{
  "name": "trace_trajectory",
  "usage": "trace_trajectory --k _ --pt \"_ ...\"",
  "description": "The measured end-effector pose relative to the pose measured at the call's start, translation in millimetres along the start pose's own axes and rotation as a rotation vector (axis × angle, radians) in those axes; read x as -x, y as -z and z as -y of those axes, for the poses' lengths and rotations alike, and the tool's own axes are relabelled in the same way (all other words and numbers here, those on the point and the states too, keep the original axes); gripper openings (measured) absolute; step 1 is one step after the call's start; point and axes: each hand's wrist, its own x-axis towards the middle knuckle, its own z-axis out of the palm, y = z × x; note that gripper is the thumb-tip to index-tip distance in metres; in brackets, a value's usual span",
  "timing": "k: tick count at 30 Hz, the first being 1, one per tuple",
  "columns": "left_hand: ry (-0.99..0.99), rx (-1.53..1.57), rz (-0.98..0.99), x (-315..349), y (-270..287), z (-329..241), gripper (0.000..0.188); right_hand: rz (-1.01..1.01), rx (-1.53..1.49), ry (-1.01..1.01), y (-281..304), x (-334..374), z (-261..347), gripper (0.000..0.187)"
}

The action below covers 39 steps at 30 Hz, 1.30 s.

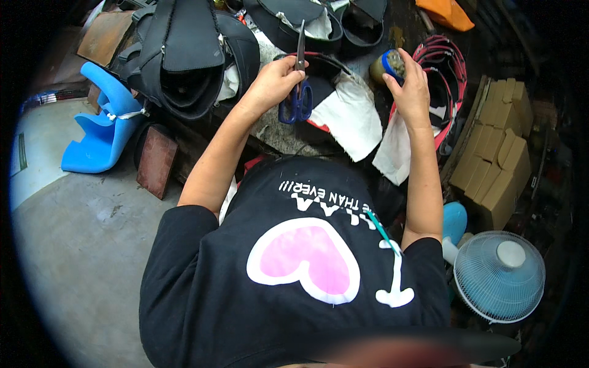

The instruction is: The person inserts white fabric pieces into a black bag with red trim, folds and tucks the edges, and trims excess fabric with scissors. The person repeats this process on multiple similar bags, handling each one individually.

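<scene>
My left hand (pixel 276 83) is closed around a pair of scissors (pixel 300 49) with dark blue handles, the blades pointing away from me. Beside it lies a black and red band with a white cloth (pixel 353 119) hanging from it. Over to the right, my right hand (pixel 412 89) has its fingers around the blue-rimmed end of a small jar (pixel 378 72), which is tilted; its contents look brownish-green and cannot be made out. Close by that hand is a curved stack of black and red bands (pixel 457 73) with another white cloth (pixel 392 153) below it.
Black padded pieces (pixel 193 55) are piled at the back left, with more black curved pieces (pixel 300 24) at the back. A blue moulded shape (pixel 104 122) stands left. Cardboard boxes (pixel 497 150) and a fan (pixel 500 276) stand right. An orange piece (pixel 448 13) lies far right.
</scene>
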Motion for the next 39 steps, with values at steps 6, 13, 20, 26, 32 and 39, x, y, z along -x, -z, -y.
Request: trace_trajectory --k 6,13,20,26,32,39 --pt "-0.003 -0.048 -0.009 -14 6 -5 0.032 0.275 0.474 0.046 -18 -33 -19 0.098" --pt "-0.046 -0.078 0.014 -5 -12 2 0.035 0.270 0.334 0.072 -38 -46 -11 0.085" --pt "-0.017 -0.071 -0.006 1 -2 2 0.034 0.176 0.181 0.045 -50 -46 -9 0.078" --pt "-0.024 -0.056 0.026 2 -7 4 0.034 0.159 -0.220 -0.196 -47 -64 -37 0.064" --pt "-0.006 -0.018 0.033 7 -9 3 0.037 0.233 0.186 -0.031 -44 -78 -49 0.053" --pt "0.004 -0.123 0.026 16 1 0 0.035 0.392 -0.055 -0.118 -46 -84 -63 0.062"
